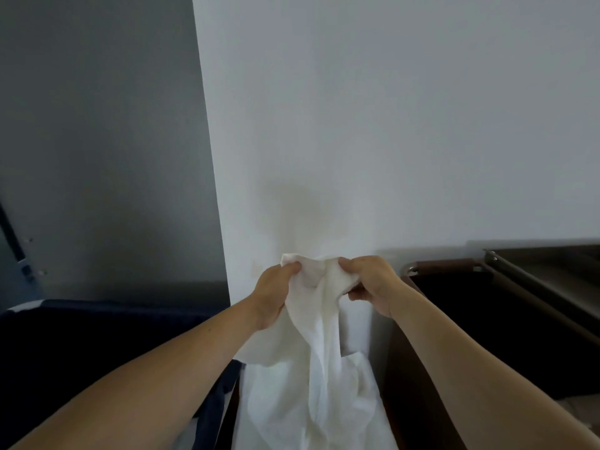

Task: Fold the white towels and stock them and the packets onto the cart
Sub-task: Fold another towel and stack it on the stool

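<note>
Head view, lower centre: left hand point(272, 295) and right hand point(370, 284) each pinch the towel's point(319, 378) bunched top edge, close together, cloth hanging limp. Best to slide both grips outward to 2 corners before folding.

Centre: white cloth towel point(311, 352), hanging from both hands; left hand point(272, 293) at its upper left edge, right hand point(370, 284) at its upper right, the two near each other. Behind towel: pale plaster wall point(389, 125). Right of towel: dark brown open-topped cart point(444, 264), against the wall. Left of towel: dark blue fabric bin point(97, 306), below grey wall panel point(97, 125). Towel's lower part falls between bin and cart.
</note>
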